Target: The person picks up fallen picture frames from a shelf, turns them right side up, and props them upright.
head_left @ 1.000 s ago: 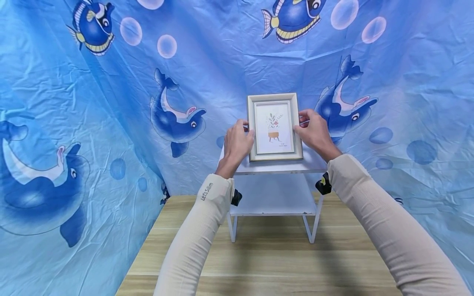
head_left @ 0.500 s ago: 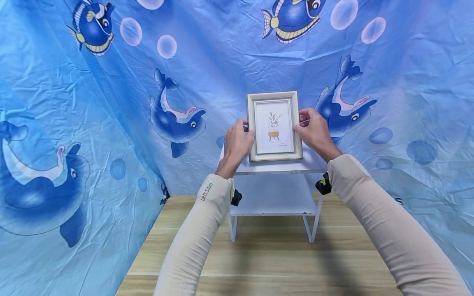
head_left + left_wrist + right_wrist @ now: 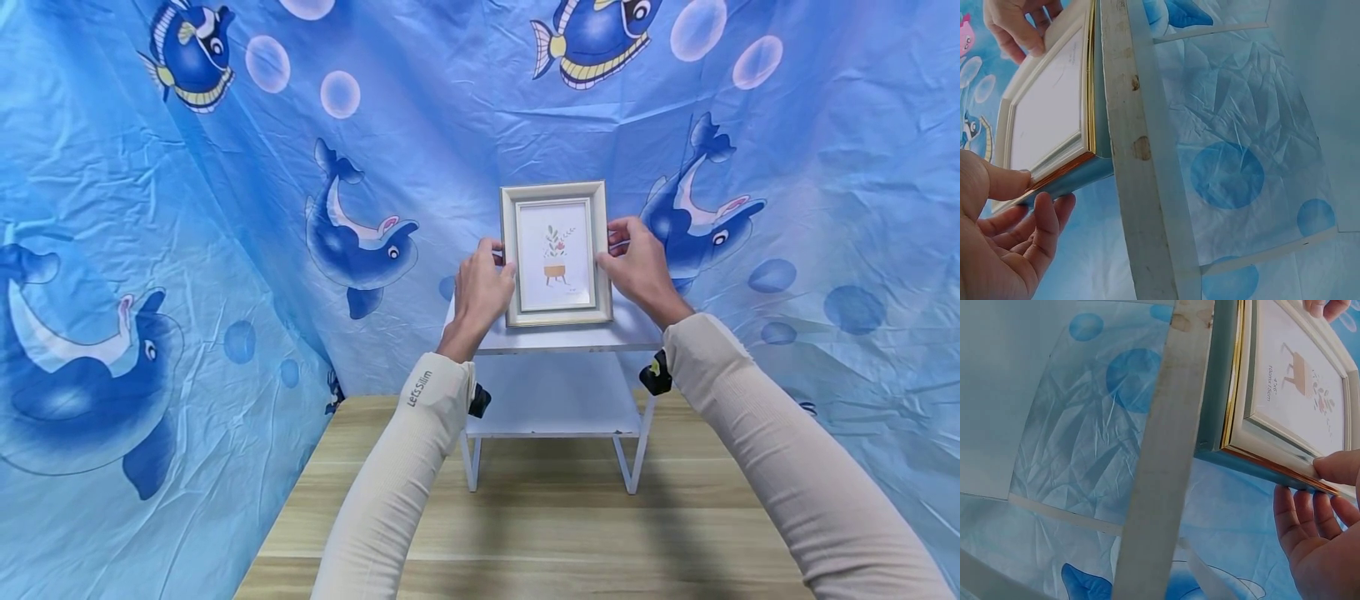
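Note:
A cream picture frame [image 3: 557,318] with a gold edge stands nearly upright on the white table's top [image 3: 645,336]. Behind its glass is a print of a plant in an orange pot on legs. My left hand [image 3: 482,287] grips the left side, thumb on the front and fingers behind the edge. On the opposite side my right hand [image 3: 637,260] pinches the frame the same way. In the left wrist view the frame's bottom edge [image 3: 1092,81] meets the tabletop's chipped front edge [image 3: 1138,150]. The back of the frame is hidden in the head view.
Below the tabletop, the table has a lower white shelf [image 3: 555,396] and white metal legs [image 3: 636,458]. It stands on a wood-look floor [image 3: 555,533]. Blue curtains [image 3: 450,150] printed with dolphins and fish hang close behind it and at both sides.
The picture frame's top edge has risen slightly in view as the frame tilts more upright, its bottom staying in place. Both hands keep their grip, hardly moving.

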A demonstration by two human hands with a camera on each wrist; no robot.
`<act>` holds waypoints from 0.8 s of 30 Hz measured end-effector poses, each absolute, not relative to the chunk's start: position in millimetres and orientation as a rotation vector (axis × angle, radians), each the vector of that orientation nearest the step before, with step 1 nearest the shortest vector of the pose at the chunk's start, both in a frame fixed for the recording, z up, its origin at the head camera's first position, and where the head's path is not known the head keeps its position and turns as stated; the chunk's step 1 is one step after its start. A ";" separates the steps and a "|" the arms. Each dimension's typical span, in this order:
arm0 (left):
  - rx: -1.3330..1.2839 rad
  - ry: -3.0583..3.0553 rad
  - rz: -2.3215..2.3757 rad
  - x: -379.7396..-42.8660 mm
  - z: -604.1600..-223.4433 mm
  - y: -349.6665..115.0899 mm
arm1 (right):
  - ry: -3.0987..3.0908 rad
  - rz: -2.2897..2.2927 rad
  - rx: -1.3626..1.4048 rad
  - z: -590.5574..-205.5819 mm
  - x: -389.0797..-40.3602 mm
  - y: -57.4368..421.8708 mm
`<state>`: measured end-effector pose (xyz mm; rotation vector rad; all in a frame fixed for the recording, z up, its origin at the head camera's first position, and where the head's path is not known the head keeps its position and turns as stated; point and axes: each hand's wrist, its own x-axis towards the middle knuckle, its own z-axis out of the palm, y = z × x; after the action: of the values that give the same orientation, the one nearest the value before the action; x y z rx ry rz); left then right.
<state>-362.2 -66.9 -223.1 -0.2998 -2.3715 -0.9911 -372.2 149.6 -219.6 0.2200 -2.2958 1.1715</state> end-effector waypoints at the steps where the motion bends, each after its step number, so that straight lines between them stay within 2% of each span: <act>1: -0.300 -2.370 -0.993 -362.2 -223.1 -66.8 | -2.295 1.168 0.220 -219.6 -372.3 149.8; 24: -0.326 -2.342 -1.019 -361.9 -221.5 -65.6 | -2.276 1.178 0.218 -218.4 -375.3 149.8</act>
<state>-361.9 -65.6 -221.5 -0.3258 -2.3424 -1.0194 -375.3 149.8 -218.4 0.2184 -2.2760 1.1783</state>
